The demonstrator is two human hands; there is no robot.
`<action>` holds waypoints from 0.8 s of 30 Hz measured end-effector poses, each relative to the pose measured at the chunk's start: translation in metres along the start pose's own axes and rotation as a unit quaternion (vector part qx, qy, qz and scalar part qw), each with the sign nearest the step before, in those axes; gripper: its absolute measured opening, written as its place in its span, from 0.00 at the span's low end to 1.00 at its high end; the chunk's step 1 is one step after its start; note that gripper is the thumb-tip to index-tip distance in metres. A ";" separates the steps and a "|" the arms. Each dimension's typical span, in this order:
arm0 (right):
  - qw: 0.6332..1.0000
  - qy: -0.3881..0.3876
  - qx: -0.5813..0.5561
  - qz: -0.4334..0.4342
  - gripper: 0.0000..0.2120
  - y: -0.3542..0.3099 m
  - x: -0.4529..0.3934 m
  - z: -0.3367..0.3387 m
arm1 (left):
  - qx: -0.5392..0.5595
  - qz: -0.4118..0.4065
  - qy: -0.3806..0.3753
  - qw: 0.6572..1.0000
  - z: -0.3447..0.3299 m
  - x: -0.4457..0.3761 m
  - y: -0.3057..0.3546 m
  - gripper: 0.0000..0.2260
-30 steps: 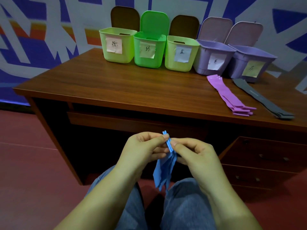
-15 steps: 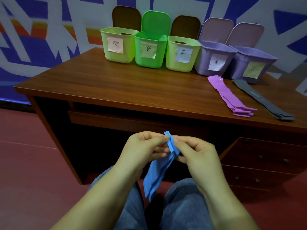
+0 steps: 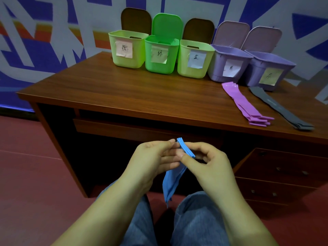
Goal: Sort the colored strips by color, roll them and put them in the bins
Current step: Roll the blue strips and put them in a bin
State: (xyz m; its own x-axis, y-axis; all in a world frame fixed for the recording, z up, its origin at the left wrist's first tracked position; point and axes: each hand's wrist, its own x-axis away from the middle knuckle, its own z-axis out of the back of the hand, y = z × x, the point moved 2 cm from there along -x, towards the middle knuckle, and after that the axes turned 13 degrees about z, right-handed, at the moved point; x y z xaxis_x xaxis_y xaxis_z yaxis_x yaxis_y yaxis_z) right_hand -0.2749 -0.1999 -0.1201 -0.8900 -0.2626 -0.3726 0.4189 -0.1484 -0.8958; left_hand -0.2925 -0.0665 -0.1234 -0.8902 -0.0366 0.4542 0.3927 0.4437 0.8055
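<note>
Over my lap, in front of the desk, my left hand (image 3: pixel 156 159) and my right hand (image 3: pixel 207 164) both pinch the top end of a bundle of blue strips (image 3: pixel 173 183). The rest of the bundle hangs down between my knees. On the desk's right side lie a stack of purple strips (image 3: pixel 245 103) and a stack of grey strips (image 3: pixel 276 108). A row of open bins stands at the back: a light green bin (image 3: pixel 128 48), a green bin (image 3: pixel 162 55), a second light green bin (image 3: pixel 194 59), a purple bin (image 3: pixel 229 63) and another purple bin (image 3: pixel 268 68).
The wooden desk (image 3: pixel 133 96) has a dark knee space under it and drawers (image 3: pixel 284 171) at the lower right. Each bin carries a paper label and has its lid up. A blue and white patterned wall stands behind. The floor is red.
The top edges of the blue strips have tilted to the right between my fingers, and the hanging tail has swung left and back toward the middle. My hands stay in place.
</note>
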 end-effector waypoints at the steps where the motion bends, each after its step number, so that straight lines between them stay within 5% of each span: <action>1: 1.000 0.004 0.000 0.002 0.09 0.001 -0.001 0.001 | 0.001 0.004 -0.009 1.000 0.000 0.000 0.000 0.09; 5: 1.000 0.000 -0.003 0.009 0.10 0.004 -0.011 0.007 | -0.061 -0.022 -0.010 0.998 0.004 0.002 0.005 0.08; 8: 0.998 -0.055 0.006 0.034 0.09 -0.004 -0.024 0.016 | -0.208 -0.134 0.039 0.968 0.014 -0.002 0.015 0.03; 9: 0.995 -0.081 0.014 0.050 0.08 -0.010 -0.029 0.019 | -0.247 -0.157 0.037 0.956 0.016 -0.004 0.019 0.09; 11: 0.986 -0.132 0.046 0.093 0.05 -0.026 -0.039 0.023 | -0.301 -0.151 -0.027 0.941 0.015 -0.009 0.030 0.21; 13: 0.976 -0.160 0.069 0.127 0.04 -0.042 -0.049 0.025 | -0.327 -0.134 -0.131 0.926 0.004 -0.010 0.039 0.22; 17: 0.970 -0.168 0.069 0.160 0.05 -0.064 -0.059 0.027 | -0.249 -0.116 -0.223 0.935 -0.022 -0.009 0.048 0.06; 24: 0.973 -0.193 0.017 0.128 0.06 -0.087 -0.076 0.031 | -0.149 -0.096 -0.279 0.944 -0.032 -0.017 0.053 0.06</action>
State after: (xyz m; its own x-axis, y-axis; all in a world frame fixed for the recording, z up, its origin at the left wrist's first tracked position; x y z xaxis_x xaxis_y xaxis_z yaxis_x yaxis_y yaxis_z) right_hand -0.2382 -0.1968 -0.0069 -0.6246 -0.6324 -0.4582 0.6296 -0.0606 -0.7746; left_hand -0.2494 -0.0707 -0.0759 -0.9024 0.4225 0.0848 0.1851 0.2023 0.9617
